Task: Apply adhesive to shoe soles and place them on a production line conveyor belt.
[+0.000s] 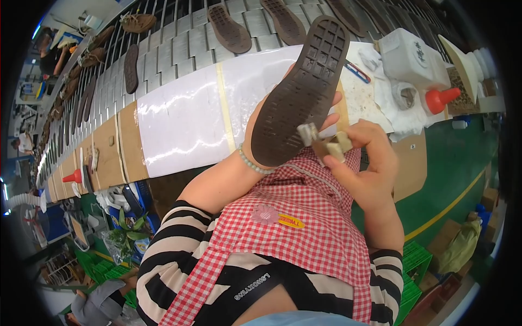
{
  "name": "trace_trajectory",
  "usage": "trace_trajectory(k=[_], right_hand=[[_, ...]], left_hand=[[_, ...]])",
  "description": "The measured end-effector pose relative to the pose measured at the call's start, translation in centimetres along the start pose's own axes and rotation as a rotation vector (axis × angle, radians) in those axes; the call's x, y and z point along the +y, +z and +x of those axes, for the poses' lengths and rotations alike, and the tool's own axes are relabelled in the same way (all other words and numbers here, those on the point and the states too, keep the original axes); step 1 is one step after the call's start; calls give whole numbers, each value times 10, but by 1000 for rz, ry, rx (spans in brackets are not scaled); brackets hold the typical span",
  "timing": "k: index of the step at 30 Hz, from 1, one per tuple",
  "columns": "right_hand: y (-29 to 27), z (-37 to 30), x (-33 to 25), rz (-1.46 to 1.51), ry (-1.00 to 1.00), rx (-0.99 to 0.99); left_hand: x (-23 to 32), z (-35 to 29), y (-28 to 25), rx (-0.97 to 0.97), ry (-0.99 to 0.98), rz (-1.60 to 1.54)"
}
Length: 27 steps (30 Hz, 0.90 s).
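While the left hand (261, 146) is gripping a dark brown shoe sole (300, 92) from behind, fingers wrapped round its edges, the sole is standing tread-side toward the camera, its toe pointing toward one o'clock above the white-covered workbench (185, 114). The right hand (364, 163) is sitting at four o'clock from the sole, pinching a small tan brush (329, 144) whose bristled head is touching the heel edge. The two hands are working close together, each clamped on its own thing. Beyond the bench, at twelve o'clock, more soles (231, 28) are lying on a slatted metal conveyor (179, 49). At two o'clock, a white jug (410, 57) and a red-nozzled bottle (440, 99) are resting on stained paper.
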State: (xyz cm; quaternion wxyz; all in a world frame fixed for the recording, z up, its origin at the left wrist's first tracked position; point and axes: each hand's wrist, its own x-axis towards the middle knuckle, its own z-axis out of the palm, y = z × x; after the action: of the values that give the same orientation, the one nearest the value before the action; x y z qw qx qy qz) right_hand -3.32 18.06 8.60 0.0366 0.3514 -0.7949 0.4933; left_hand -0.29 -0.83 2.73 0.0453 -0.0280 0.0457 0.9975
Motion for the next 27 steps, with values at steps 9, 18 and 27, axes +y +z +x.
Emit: trace_trajectory(k=[9,18,27], right_hand=[[-9,2,5,-110,2,94],[-14,8,7,-106,-61,143],[-23,17,13,-151,-69,171]], left_hand=[[-8,5,21,-85,-30,61],[-7,0,1,39,28,308],[-11,4,-4,-27,414,1785]])
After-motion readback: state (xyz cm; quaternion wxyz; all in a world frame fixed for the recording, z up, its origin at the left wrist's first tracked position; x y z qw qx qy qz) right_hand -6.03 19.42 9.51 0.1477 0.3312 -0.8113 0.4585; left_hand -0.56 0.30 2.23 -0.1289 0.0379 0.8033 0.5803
